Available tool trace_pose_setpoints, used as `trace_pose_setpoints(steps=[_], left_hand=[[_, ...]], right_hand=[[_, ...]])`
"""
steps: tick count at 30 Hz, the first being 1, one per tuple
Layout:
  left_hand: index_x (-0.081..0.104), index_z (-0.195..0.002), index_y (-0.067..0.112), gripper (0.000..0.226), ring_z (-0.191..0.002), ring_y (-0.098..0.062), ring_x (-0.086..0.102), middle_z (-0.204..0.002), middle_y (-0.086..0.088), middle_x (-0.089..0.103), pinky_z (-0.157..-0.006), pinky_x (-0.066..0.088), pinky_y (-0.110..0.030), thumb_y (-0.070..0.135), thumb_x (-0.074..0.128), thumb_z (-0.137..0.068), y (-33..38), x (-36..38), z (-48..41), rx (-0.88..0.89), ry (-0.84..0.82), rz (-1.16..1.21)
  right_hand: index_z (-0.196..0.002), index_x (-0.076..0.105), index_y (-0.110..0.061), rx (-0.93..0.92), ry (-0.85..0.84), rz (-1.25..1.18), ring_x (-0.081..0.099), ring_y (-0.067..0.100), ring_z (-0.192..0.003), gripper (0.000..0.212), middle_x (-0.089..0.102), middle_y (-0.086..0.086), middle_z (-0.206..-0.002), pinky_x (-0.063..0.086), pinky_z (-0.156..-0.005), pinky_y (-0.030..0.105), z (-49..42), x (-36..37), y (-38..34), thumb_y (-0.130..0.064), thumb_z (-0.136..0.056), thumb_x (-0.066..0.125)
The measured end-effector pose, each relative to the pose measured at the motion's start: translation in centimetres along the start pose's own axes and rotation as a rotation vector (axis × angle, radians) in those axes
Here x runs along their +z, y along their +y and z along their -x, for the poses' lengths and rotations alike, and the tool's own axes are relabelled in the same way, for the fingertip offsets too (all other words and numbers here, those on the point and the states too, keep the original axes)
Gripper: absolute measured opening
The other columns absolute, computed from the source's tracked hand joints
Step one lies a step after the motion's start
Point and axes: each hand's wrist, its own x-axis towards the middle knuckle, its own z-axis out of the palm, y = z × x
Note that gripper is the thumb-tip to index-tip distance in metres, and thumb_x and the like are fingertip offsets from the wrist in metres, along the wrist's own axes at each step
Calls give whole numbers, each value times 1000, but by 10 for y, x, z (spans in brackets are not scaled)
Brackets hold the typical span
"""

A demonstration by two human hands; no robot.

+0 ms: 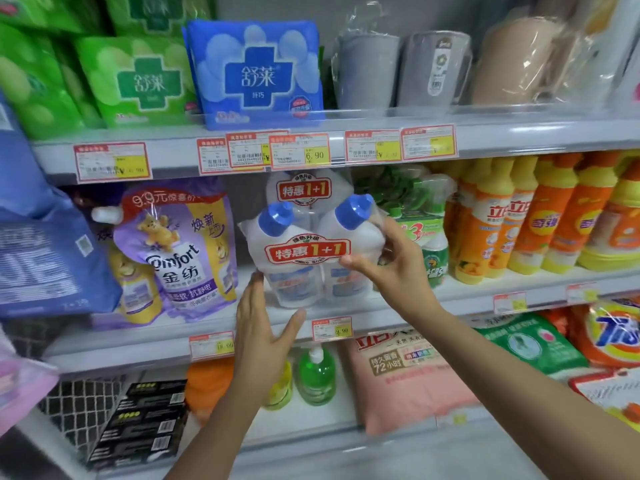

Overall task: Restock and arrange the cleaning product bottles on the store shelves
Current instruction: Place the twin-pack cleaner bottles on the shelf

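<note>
A plastic-wrapped twin pack of white bottles with blue caps (304, 251), marked with a red "1+1" label, stands at the front of the middle shelf (346, 317). My right hand (394, 268) grips its right side, thumb across the front under the label. My left hand (263, 327) lies with straight fingers against the pack's lower left side and base. A second identical twin pack (304, 188) stands right behind it, mostly hidden.
Purple Comfort softener pouches (176, 251) stand to the left, green spray bottles (422, 237) and orange-yellow detergent bottles (519, 216) to the right. Pads and jugs fill the upper shelf. Green pump bottles (317, 375), a pink bag and detergent bags fill the lower shelf.
</note>
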Motion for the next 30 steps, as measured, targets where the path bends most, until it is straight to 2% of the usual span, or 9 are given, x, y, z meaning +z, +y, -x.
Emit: trace_pose_setpoints(steps=[2,7,11,14,19,22,25,28,30], left_hand=[[26,-151,33,84,-141,-6,29,-154,9,35,-113,36,-40,52,66,-79,16,-2,-3,-28,-12,114],[32,-128,52,72,-113,9,58,-120,29,62,-86,48,-10,35,74,-73,56,6,4,-90,-163,363],[34,-119,51,74,-102,5,65,-111,23,67,-81,54,-14,29,79,-64,63,36,35,-168,-224,416],[43,-122,36,66,-100,-1,67,-106,21,70,-76,54,-15,24,78,-67,70,65,62,-177,-162,436],[55,-118,29,53,-93,-7,71,-103,12,74,-72,57,-21,25,74,-68,91,95,82,-296,-165,534],[57,-115,32,51,-90,-6,71,-98,14,73,-71,58,-25,31,76,-67,104,108,92,-350,-188,507],[58,-111,35,40,-85,-2,70,-92,21,73,-65,56,-20,30,75,-74,116,120,102,-406,-229,461],[61,-123,22,32,-101,-18,69,-115,-1,72,-87,53,-37,35,61,-93,114,124,86,-478,-283,425],[59,-124,12,28,-91,-24,67,-118,-18,67,-88,49,-39,26,46,-103,109,125,73,-513,-294,517]], right_hand=[[-125,60,-16,-32,1,-10,64,12,-107,55,65,-8,-117,53,-86,30,0,-9,-9,-17,-75,84],[-120,53,-10,10,67,-202,67,26,-104,52,63,13,-117,58,-79,35,3,-41,-27,-20,-77,81],[-121,47,-16,124,59,-260,73,24,-94,57,72,11,-108,61,-73,36,15,-67,-29,-23,-76,81],[-126,41,-21,299,-26,-208,74,19,-88,63,73,6,-107,62,-73,36,26,-93,-18,-33,-74,75],[-140,28,-30,568,-217,-284,70,18,-104,83,65,0,-125,59,-85,44,65,-156,16,-34,-73,78],[-136,40,-30,727,-353,-203,72,20,-101,69,73,-1,-114,54,-95,52,92,-184,36,-42,-77,73],[-120,61,-21,718,-407,-166,72,26,-100,45,75,2,-109,51,-98,58,105,-197,42,-47,-84,64],[-113,67,-15,690,-314,-242,72,33,-100,39,75,9,-108,48,-98,63,103,-209,39,-43,-87,62],[-115,67,-13,672,-275,-302,71,34,-101,37,74,12,-110,49,-98,62,101,-219,40,-39,-89,61]])
